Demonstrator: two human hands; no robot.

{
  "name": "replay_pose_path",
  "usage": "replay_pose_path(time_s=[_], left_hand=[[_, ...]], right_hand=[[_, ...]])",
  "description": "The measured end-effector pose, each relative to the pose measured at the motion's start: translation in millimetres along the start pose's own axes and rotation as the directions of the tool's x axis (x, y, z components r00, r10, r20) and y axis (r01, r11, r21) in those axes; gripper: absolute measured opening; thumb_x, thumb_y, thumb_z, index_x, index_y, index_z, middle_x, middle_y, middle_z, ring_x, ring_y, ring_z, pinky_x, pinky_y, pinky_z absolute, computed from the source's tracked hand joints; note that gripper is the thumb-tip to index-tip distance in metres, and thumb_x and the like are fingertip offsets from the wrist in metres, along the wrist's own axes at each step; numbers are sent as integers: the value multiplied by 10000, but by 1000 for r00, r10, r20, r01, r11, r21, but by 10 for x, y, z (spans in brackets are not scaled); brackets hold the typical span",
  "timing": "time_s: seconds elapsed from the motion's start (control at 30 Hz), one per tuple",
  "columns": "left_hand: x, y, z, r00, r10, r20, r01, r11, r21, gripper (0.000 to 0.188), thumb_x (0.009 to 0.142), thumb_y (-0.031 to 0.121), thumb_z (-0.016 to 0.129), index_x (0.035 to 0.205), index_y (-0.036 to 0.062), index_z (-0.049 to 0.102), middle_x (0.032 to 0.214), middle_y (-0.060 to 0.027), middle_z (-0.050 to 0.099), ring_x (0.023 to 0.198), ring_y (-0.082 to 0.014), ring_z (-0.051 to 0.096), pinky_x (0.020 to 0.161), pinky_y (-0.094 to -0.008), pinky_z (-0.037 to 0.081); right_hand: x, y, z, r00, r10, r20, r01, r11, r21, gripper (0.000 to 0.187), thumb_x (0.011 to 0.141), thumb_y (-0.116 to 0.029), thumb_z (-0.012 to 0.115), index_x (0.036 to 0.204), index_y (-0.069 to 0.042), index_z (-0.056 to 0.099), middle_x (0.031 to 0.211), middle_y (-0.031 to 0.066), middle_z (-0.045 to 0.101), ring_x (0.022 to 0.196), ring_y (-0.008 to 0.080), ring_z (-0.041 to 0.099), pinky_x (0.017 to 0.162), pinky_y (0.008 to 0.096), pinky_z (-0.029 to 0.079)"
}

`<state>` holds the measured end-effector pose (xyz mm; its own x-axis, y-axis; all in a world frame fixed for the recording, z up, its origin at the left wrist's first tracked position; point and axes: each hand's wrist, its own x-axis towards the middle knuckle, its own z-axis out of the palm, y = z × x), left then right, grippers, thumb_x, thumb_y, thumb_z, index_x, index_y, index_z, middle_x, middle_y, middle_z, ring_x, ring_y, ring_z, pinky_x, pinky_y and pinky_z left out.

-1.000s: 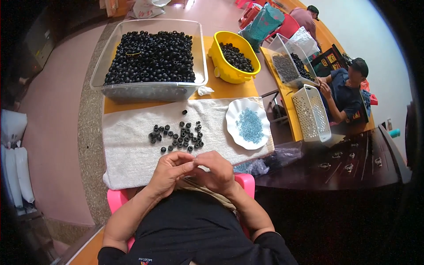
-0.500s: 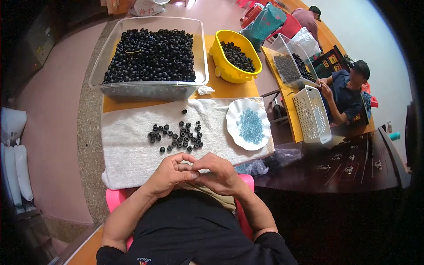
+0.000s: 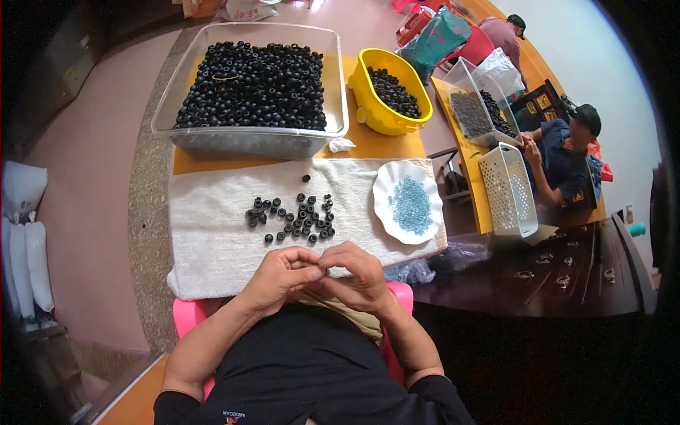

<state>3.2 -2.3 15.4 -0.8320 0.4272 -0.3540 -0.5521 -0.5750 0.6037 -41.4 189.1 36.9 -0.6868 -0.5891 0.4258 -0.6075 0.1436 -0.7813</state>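
Note:
My left hand [image 3: 282, 279] and my right hand [image 3: 359, 275] meet over the near edge of a white towel [image 3: 212, 258]. Their fingers are closed in a pinch, thumbs and fingertips together. Whatever lies between the fingertips is too small or hidden to make out. Just beyond my hands, several loose black ring-like pieces [image 3: 304, 217] are scattered on the towel. One more black piece [image 3: 306, 178] lies apart, farther back. To the right, a white scalloped plate [image 3: 383, 210] carries a heap of small pale-blue clear pieces [image 3: 411, 206].
Behind the towel stand a large clear bin [image 3: 248, 144] full of black pieces and a yellow tub [image 3: 386, 123] with more. A crumpled tissue [image 3: 341, 144] lies near the bin. At right, a person [image 3: 563, 159] works beside a white perforated basket [image 3: 506, 191].
The view has shifted slightly, so the table contents sit a little farther right. My hands stay pinched together, with the fingers slightly changed in position.

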Motion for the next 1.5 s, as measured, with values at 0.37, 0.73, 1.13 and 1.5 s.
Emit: replay_pose_path(time_s=[0.37,0.73,1.13,1.5], left_hand=[[60,-93,-38,998,62,-13,-63,975,-215,230,970,181,583,1095,-7,624,1041,-83,655,928,-167,654,849,-305,552],[63,-91,-36,996,70,-53,-81,963,-258,255,995,197,542,1122,-10,620,1027,-82,665,925,-167,671,828,-297,561],[109,-172,-76,994,97,-44,-107,911,-399,338,1027,271,468,1110,-35,582,1032,-112,632,948,-186,643,840,-307,543],[99,-167,-62,995,103,-8,-98,924,-370,335,1035,264,443,1131,-24,582,1041,-94,622,949,-165,625,833,-297,534]], right_hand=[[46,-20,66,999,-11,-50,4,988,-153,346,715,-6,781,1018,-56,621,945,100,676,840,284,646,720,354,524],[110,-91,116,997,-38,-72,17,962,-273,380,691,69,746,1042,-22,634,943,134,689,786,287,660,686,348,523],[245,-196,161,983,-156,96,183,864,-469,289,694,4,749,962,-27,644,955,107,691,800,312,627,727,389,522],[132,-156,230,994,103,18,-86,900,-427,413,679,57,746,1064,-9,613,928,129,672,824,284,620,703,375,517]])
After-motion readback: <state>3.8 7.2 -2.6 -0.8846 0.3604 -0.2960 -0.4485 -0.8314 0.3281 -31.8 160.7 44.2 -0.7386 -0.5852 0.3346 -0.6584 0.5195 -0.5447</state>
